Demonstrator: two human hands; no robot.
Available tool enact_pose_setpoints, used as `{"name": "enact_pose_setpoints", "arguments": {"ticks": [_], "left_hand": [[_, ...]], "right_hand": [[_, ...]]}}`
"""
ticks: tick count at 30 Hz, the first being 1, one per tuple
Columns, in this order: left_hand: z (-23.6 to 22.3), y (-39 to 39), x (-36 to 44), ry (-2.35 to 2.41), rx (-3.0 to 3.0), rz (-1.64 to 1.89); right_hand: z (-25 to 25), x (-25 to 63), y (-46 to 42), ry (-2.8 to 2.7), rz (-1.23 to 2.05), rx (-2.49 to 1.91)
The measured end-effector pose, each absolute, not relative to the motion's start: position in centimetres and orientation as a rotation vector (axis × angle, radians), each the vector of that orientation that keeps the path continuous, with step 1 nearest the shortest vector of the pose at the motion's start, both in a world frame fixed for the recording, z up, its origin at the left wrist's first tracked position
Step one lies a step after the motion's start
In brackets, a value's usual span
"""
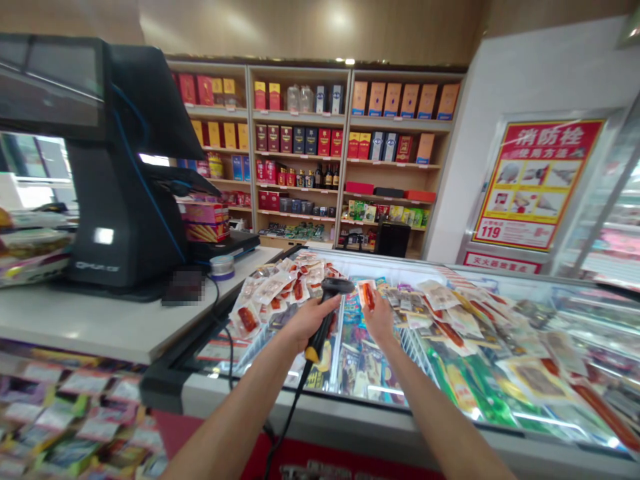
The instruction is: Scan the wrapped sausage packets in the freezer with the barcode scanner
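Note:
My left hand (pixel 311 321) is wrapped round a black and yellow barcode scanner (pixel 336 287), its cable hanging down toward me. In my right hand (pixel 379 319) is a small clear packet of reddish-brown food (pixel 367 293), pinched at its lower edge and held upright just right of the scanner's head. Both hands are above the glass top of a chest freezer (pixel 300 407). To the left lies a heap of similar sealed packets (pixel 273 287). More packets of meat snacks (pixel 453 313) are spread over the glass on the right.
A black checkout terminal (pixel 133 167) stands on the white counter (pixel 125 330) at left, beside a small round tub (pixel 223 267). Shelves of boxed goods (pixel 300 140) line the back wall. A red and yellow fire hydrant poster (pixel 537 183) hangs at right. Snack racks (pixel 75 413) sit below the counter.

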State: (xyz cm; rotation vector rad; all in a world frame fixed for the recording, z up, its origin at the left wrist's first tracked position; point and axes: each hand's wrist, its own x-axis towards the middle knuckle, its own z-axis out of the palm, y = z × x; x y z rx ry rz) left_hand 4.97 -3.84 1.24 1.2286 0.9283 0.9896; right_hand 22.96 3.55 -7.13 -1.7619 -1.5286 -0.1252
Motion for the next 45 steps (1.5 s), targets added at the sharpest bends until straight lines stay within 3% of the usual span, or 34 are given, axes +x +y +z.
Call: {"name": "enact_pose_setpoints", "arguments": {"ticks": [7, 18, 25, 30, 39, 45], "left_hand": [[1.1, -3.4, 5.3, 0.904, 1.223, 0.985], [0.9, -1.9, 5.6, 0.954, 1.210, 1.050], [1.1, -1.7, 4.5, 1.010, 1.144, 1.082], [0.6, -1.4, 3.5, 1.013, 1.121, 1.112], [-0.6, -1.2, 1.0, 1.070, 1.120, 1.131], [-0.8, -1.1, -0.2, 1.073, 1.136, 1.128]], "right_hand": [[-6.0, 24.3, 3.0, -1.463, -0.172, -1.790], [-2.6, 37.4, 1.1, -1.053, -0.562, -2.124], [-2.7, 40.1, 0.5, -0.928, -0.700, -2.130], [-1.9, 35.3, 1.8, -1.127, -0.816, -1.873], [-4.1, 19.4, 9.0, -1.601, -0.164, -2.007], [-5.4, 15.8, 13.0, -1.483, -0.080, -2.111]]}}
